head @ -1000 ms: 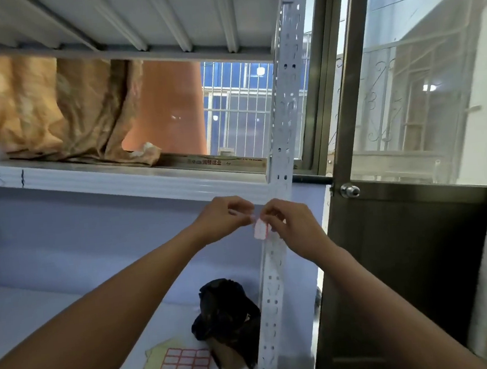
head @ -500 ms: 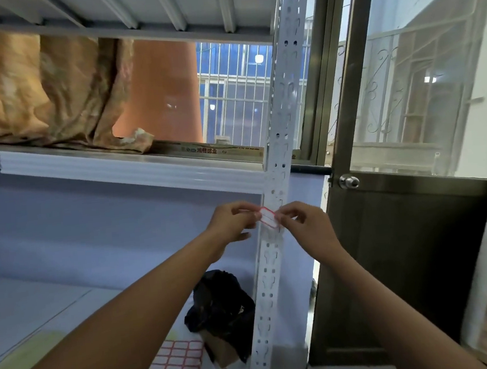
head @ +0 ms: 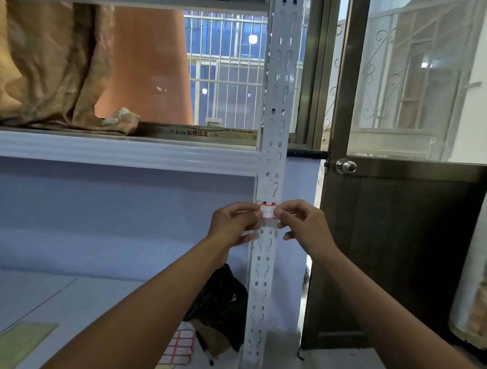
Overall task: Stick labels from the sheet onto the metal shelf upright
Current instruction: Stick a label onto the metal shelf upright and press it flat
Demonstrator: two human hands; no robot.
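Observation:
A white perforated metal shelf upright runs from the top of the view down to the lower shelf. A small white label with a red border lies flat across the upright just below the shelf beam. My left hand pinches its left end and my right hand pinches its right end. The label sheet, with rows of red-bordered labels, lies on the lower shelf, partly hidden by my left forearm.
A black bag sits on the lower shelf beside the upright's foot. A crumpled tan cloth fills the upper shelf. A dark door with a round knob stands right of the upright. A green sheet lies at left.
The label was tilted and held in front of the upright; it now lies level against the metal. Both hands stay at its ends, and my head has moved closer.

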